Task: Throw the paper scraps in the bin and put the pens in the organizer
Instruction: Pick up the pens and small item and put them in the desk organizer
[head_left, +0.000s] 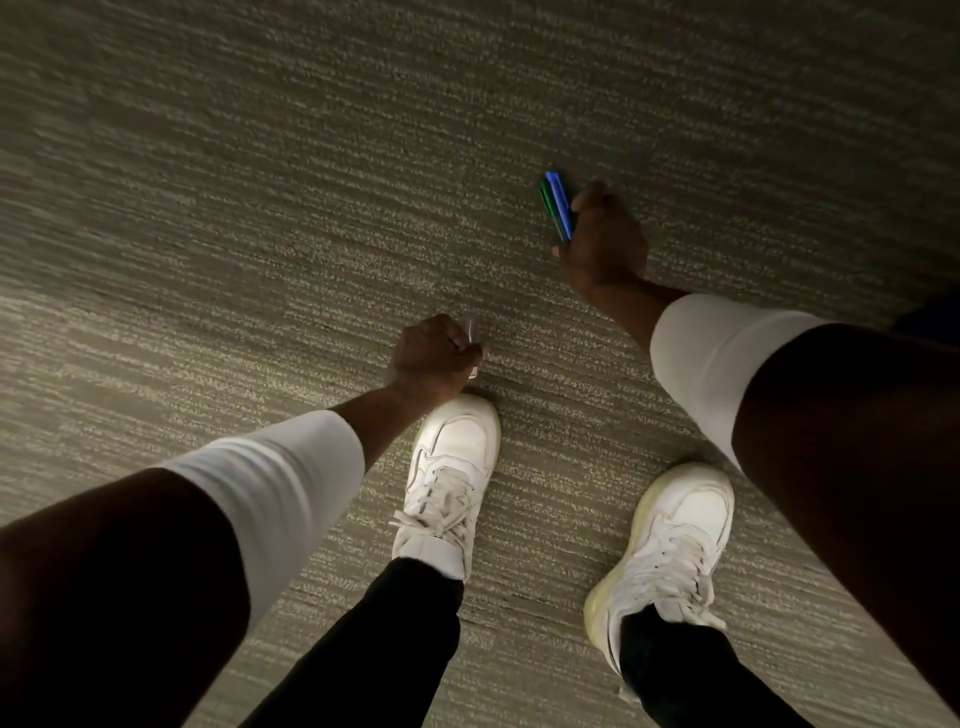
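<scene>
I look straight down at a grey striped carpet. My right hand is closed around two pens, one blue and one green, whose ends stick out past my fingers toward the upper left. My left hand hangs lower, just above my left shoe, and is curled around small pale paper scraps that peek out at the fingertips. No bin or organizer shows in the head view.
My two white sneakers stand on the carpet below the hands, with black trouser legs beneath. White sleeves cover both forearms. A dark object sits at the right edge.
</scene>
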